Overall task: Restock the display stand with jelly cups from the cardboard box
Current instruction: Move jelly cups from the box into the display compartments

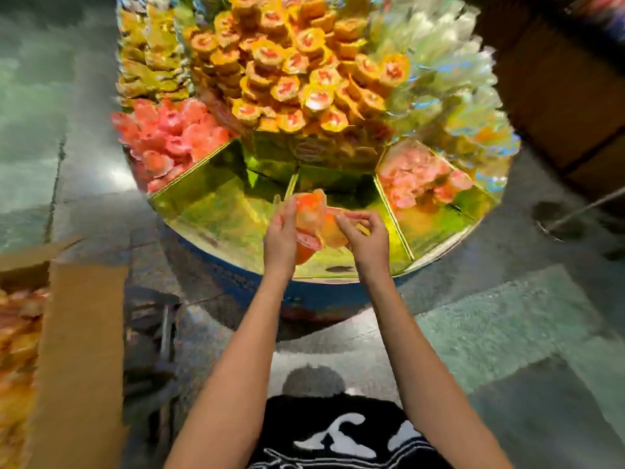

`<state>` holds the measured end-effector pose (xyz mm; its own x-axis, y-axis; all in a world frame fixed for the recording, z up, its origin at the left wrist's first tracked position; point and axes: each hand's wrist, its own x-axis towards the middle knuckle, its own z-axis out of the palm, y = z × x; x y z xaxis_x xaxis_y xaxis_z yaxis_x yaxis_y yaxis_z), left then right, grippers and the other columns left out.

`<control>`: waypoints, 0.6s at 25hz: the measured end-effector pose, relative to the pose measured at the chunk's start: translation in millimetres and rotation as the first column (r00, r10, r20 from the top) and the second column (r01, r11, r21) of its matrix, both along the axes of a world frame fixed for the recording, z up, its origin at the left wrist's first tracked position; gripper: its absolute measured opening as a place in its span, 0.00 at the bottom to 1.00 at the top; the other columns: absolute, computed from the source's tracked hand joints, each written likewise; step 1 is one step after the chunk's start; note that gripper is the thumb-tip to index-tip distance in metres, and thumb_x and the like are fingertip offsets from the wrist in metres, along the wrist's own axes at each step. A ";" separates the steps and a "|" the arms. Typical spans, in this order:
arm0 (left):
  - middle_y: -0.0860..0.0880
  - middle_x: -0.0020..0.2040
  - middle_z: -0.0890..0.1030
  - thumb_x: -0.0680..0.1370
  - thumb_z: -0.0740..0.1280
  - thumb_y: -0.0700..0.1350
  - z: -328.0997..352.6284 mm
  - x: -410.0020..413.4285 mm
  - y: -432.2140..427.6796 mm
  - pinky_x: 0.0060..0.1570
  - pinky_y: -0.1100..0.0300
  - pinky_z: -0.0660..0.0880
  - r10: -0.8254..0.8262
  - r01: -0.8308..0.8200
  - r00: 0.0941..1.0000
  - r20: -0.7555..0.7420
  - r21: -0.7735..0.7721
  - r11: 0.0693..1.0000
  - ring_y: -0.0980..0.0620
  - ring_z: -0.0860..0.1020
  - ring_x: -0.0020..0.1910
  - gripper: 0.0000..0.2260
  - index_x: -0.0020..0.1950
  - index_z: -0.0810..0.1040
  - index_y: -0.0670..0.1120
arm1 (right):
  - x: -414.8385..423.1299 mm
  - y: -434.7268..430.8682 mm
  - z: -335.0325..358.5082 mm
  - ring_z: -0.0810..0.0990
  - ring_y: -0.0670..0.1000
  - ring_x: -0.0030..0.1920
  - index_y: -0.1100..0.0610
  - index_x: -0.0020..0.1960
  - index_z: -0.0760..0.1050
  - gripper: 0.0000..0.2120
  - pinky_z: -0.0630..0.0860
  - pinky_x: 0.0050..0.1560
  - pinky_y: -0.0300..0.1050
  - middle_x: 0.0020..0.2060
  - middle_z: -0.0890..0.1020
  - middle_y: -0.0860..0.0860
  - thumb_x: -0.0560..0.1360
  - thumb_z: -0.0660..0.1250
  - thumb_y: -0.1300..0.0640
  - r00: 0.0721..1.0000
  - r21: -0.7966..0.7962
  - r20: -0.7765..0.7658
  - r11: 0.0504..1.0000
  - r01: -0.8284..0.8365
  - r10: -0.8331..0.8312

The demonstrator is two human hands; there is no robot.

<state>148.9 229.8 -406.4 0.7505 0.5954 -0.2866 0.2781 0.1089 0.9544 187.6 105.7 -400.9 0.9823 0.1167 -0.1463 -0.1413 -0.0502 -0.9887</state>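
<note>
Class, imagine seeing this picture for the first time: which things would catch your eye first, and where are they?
First, the tall heap of yellow-orange cups piled at the top centre of the round display stand. Below it, the left hand and right hand hold orange jelly cups over a bare mirror-gold compartment at the front. The cardboard box stands open at the left edge.
</note>
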 end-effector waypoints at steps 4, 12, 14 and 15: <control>0.45 0.65 0.77 0.83 0.54 0.56 -10.9 77.7 -113.5 0.47 0.65 0.67 -0.104 0.104 0.995 0.003 -0.045 0.994 0.46 0.75 0.64 0.18 0.67 0.74 0.51 | 66.2 -117.5 1.5 0.76 0.35 0.37 0.59 0.47 0.75 0.10 0.75 0.43 0.44 0.39 0.77 0.44 0.72 0.75 0.58 0.998 -0.107 -0.002 0.992 0.069 -0.070; 0.48 0.56 0.82 0.82 0.56 0.58 -37.9 177.2 -200.2 0.38 0.71 0.69 -0.241 0.234 0.965 -0.100 -0.081 0.969 0.52 0.78 0.53 0.21 0.67 0.77 0.48 | 165.7 -227.1 -22.2 0.76 0.44 0.52 0.52 0.57 0.71 0.23 0.72 0.45 0.28 0.59 0.74 0.52 0.68 0.78 0.58 0.998 -0.246 -0.059 0.969 -0.007 -0.008; 0.53 0.50 0.82 0.82 0.56 0.58 -51.6 196.2 -201.6 0.39 0.70 0.71 -0.244 0.234 0.963 -0.114 -0.092 0.968 0.55 0.79 0.49 0.18 0.62 0.78 0.49 | 184.8 -230.6 -29.4 0.73 0.43 0.53 0.51 0.64 0.69 0.29 0.69 0.45 0.25 0.64 0.70 0.53 0.68 0.78 0.58 0.997 -0.313 -0.071 0.948 -0.054 0.033; 0.54 0.49 0.82 0.82 0.56 0.58 -58.3 208.0 -203.1 0.43 0.67 0.72 -0.259 0.247 0.958 -0.122 -0.101 0.964 0.54 0.79 0.50 0.17 0.59 0.78 0.51 | 195.8 -232.5 -31.7 0.72 0.45 0.55 0.52 0.68 0.68 0.33 0.69 0.45 0.24 0.65 0.68 0.53 0.68 0.78 0.58 0.995 -0.345 -0.086 0.936 -0.072 0.045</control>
